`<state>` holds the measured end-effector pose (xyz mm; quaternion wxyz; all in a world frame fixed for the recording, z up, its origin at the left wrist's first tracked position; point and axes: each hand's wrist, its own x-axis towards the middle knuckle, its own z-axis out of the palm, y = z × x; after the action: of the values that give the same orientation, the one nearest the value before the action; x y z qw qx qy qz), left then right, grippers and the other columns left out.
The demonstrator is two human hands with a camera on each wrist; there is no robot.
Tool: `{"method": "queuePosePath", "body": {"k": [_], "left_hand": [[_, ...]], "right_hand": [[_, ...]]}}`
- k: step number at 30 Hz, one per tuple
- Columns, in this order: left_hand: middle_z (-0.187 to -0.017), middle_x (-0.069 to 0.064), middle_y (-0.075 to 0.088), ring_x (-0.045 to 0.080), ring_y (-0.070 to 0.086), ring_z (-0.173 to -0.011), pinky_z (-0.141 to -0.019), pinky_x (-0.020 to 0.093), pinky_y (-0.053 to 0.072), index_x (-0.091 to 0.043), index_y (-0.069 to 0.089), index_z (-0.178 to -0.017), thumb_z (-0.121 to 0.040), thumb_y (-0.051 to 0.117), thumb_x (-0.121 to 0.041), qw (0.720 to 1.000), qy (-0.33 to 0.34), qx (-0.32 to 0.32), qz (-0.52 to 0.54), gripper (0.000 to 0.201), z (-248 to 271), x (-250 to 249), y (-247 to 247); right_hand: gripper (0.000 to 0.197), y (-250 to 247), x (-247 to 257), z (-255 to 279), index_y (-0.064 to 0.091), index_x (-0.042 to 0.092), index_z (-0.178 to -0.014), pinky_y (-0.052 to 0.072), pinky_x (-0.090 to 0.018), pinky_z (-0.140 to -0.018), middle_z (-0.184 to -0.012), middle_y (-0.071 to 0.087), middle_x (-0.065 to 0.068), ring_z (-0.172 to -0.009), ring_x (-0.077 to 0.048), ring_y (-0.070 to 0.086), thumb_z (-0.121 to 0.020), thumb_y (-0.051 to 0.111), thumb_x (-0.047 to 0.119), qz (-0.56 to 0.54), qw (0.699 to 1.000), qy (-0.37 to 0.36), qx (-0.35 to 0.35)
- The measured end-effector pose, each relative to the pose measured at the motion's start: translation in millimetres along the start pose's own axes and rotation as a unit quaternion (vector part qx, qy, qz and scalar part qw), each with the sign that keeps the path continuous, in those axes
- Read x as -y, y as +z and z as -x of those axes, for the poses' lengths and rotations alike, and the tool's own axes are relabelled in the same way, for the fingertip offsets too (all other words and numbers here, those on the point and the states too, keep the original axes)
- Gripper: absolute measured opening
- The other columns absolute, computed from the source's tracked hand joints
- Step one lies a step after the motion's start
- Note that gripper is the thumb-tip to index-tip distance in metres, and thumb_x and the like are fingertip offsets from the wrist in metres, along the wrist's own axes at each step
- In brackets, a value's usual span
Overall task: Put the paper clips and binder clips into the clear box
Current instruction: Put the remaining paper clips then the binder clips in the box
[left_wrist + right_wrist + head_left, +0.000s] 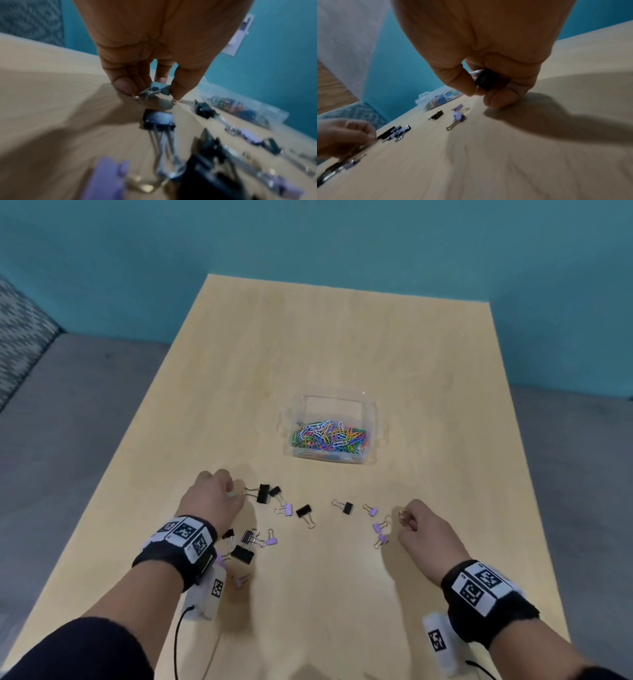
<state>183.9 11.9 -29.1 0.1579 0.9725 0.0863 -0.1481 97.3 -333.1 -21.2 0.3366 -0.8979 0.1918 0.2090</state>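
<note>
Binder clips (pixel 310 514) lay strewn near the tabletop's (pixel 342 337) front edge, our left hand (pixel 209 498) and right hand (pixel 426 530) each pinching one, clear box (pixel 330 429) straight ahead toward the middle, about equally near both.

My left wrist (pixel 191 537) hides some binder clips beside it; the clip inside my right hand (pixel 489 81) shows only partly, and those nearest my left wrist camera blur.

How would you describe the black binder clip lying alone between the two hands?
On the wooden table, look nearer than the clear box, midway between both hands. A black binder clip lies there alone, wire handles pointing left. Its nearest right neighbours are purple.
</note>
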Motion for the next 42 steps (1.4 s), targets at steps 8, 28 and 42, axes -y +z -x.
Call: {"method": "queuePosePath", "body": {"k": [8,28,42], "left_hand": [[-0.056,0.012,0.061,0.025,0.053,-0.060,-0.065,0.038,0.043,-0.006,0.058,-0.073,-0.077,0.066,-0.006,0.824,-0.176,0.044,0.537,0.009,1.7,41.3,-6.4],[-0.066,-0.002,0.055,0.014,0.053,-0.058,-0.049,0.027,0.035,-0.020,0.042,-0.077,-0.091,0.038,-0.019,0.992,0.028,0.110,-0.050,0.014,35.9,15.4,0.6],[-0.065,0.011,0.054,0.012,0.045,-0.040,-0.035,0.015,0.025,-0.009,0.053,-0.077,-0.087,0.049,-0.001,0.870,-0.051,0.134,0.471,0.013,-105.0,-150.6,-59.9]], "right_hand": [[0.031,31.5,29.0,14.6,0.033,0.028,-0.076,0.033,-0.030,-0.050,-0.072,0.055,0.010,-0.061,-0.012,0.052,-0.089,0.053,0.047,0.108,0.994,0.000,-0.019],[0.025,-17.7,41.4,-9.1,0.058,0.010,-0.072,0.035,-0.026,-0.047,-0.060,0.051,-0.006,-0.047,-0.020,0.046,-0.085,0.039,0.001,-0.220,0.972,0.079,0.003],[0.017,-71.4,158.5,-144.8,0.052,0.006,-0.079,0.050,-0.026,-0.049,-0.072,0.049,-0.013,-0.053,-0.020,0.048,-0.085,0.045,-0.008,-0.327,0.945,-0.001,0.035]]}}
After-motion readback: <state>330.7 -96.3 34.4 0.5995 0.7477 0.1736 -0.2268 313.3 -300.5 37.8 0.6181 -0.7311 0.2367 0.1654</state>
